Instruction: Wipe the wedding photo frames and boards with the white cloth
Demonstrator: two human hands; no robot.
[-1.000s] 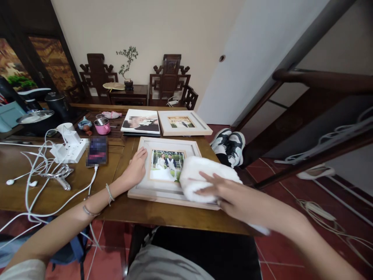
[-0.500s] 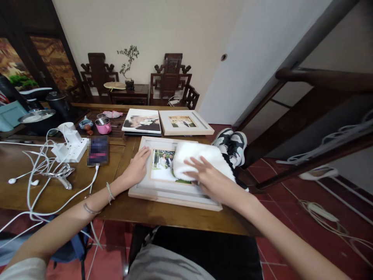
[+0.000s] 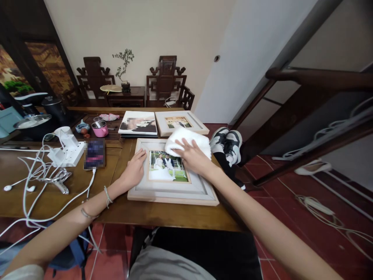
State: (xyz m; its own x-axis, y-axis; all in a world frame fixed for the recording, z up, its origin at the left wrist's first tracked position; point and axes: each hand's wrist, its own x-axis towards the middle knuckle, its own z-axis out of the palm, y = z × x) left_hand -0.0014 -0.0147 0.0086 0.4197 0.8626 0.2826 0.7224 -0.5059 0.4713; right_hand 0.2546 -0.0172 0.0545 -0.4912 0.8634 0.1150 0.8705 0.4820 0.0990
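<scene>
A pale wooden picture frame (image 3: 171,192) with a wedding photo lies flat near the front edge of the wooden table (image 3: 140,212). My left hand (image 3: 132,171) rests flat on the frame's left border, fingers stretched out. My right hand (image 3: 194,157) presses a folded white cloth (image 3: 186,138) onto the frame's far right corner, fingers spread over it.
Behind the frame lie a second pale frame (image 3: 180,122) and a photo print (image 3: 138,123). To the left are a phone (image 3: 94,153), a white power strip (image 3: 68,149) with tangled cables, earphones and a pink cup (image 3: 100,129). Sneakers (image 3: 229,142) sit on the red tile floor to the right.
My right hand has slid the white cloth from the frame's near right corner across the photo to its far right corner. The left hand has stayed on the left border.
</scene>
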